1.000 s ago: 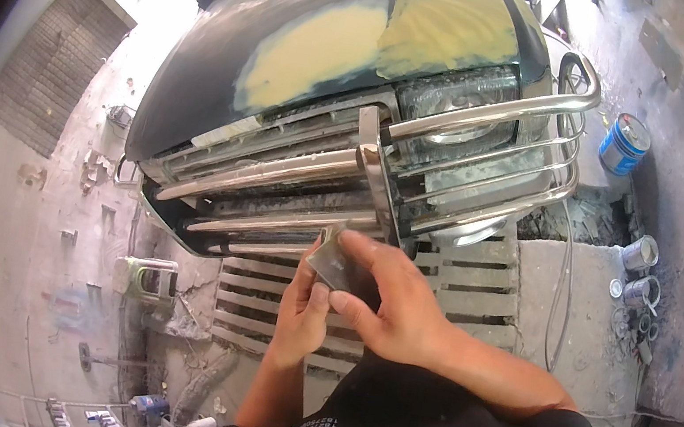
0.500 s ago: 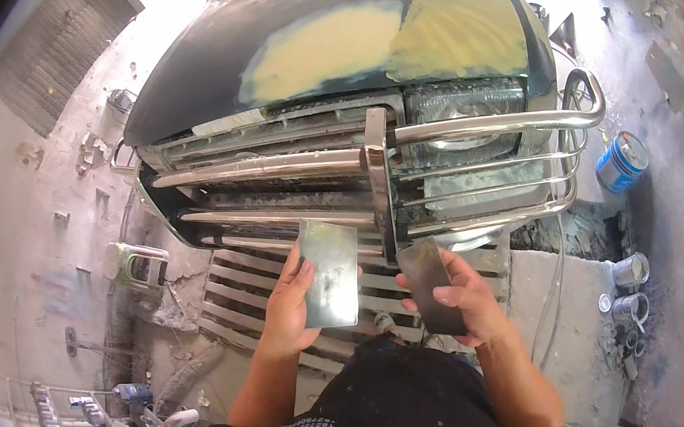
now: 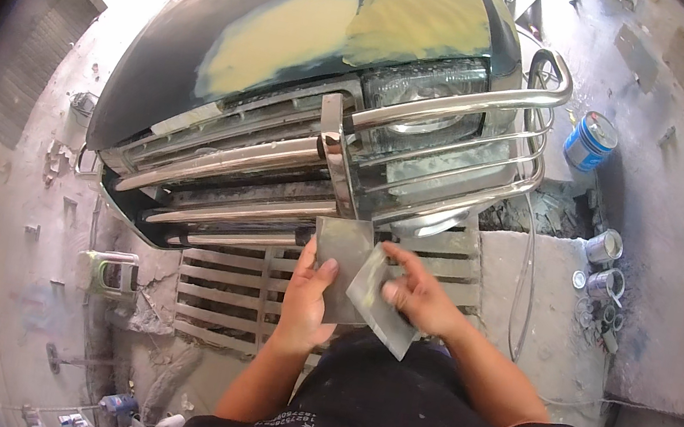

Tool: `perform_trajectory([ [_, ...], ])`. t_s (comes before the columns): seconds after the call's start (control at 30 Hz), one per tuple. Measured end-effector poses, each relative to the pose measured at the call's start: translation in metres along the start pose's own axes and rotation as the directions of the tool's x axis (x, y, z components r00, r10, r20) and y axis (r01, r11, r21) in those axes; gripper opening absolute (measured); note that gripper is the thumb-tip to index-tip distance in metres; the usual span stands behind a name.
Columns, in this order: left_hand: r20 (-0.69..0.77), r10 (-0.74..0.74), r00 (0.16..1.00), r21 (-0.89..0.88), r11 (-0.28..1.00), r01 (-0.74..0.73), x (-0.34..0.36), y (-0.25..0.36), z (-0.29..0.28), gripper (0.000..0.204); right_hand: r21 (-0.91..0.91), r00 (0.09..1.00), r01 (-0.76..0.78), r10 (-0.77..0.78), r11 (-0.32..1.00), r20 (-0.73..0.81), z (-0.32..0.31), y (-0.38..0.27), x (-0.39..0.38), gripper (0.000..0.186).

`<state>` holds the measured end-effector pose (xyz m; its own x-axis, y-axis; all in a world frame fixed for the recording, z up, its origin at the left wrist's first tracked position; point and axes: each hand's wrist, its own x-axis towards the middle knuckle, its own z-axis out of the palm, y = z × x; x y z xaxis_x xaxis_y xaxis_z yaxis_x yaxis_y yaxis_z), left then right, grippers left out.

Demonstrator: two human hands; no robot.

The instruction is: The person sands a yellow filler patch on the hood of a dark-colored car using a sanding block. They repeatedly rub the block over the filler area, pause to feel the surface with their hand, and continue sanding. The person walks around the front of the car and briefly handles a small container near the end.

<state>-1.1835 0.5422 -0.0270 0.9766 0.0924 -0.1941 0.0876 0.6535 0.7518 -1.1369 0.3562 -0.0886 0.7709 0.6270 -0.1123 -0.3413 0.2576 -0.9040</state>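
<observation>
My left hand point(image 3: 308, 299) holds a flat rectangular metal putty spreader point(image 3: 341, 254) by its left side, thumb across its face. My right hand point(image 3: 428, 301) grips a second thin metal spreader point(image 3: 384, 317), tilted, with a yellowish smear on it. The right spreader overlaps the right edge of the left one; whether they touch I cannot tell. Beyond my hands stands a dark vehicle, its hood point(image 3: 183, 32) bearing a pale yellow filler patch point(image 3: 285, 36) and a broader yellow, streaked area point(image 3: 428, 8).
A chrome bull bar point(image 3: 457, 109) fronts the vehicle, close beyond my hands. Beneath lies a slatted floor grate point(image 3: 223, 289). A blue can point(image 3: 590, 141) and several smaller tins point(image 3: 604, 247) stand right, near a cable point(image 3: 526, 278). A green-white stool point(image 3: 110, 273) is at left.
My right hand has moved left and turned its spreader, bringing it over the left one. The left spreader now looks duller and less bright. The view has shifted, so the vehicle appears further left.
</observation>
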Motion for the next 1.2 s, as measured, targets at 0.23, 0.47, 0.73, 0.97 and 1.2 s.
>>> perform_trajectory([
  [0.23,-0.008,0.128,0.992,0.154,0.980,-0.126,0.002,0.005,-0.005,0.051,0.047,0.966,0.040,-0.027,0.998,-0.255,-0.017,-0.016,-0.019,0.066],
  [0.47,0.008,0.108,0.994,0.254,0.961,-0.107,-0.002,-0.005,-0.007,0.050,-0.722,0.791,-0.119,-0.375,0.681,-0.484,-0.022,-0.035,0.030,0.072],
  [0.73,0.049,0.132,0.990,0.483,0.864,-0.140,-0.001,-0.001,-0.025,0.046,-0.663,0.868,0.148,-0.418,0.733,-0.267,0.000,-0.044,0.009,0.076],
  [0.97,0.174,0.165,0.971,0.643,0.728,-0.239,-0.006,0.006,-0.025,0.046,-0.635,0.813,0.075,-0.416,0.769,-0.407,-0.029,-0.058,0.029,0.075],
  [1.2,0.438,0.292,0.850,0.882,0.043,-0.469,-0.004,0.014,-0.013,0.039,-0.914,0.828,0.328,-0.538,0.241,0.155,0.030,-0.089,0.010,0.077],
])
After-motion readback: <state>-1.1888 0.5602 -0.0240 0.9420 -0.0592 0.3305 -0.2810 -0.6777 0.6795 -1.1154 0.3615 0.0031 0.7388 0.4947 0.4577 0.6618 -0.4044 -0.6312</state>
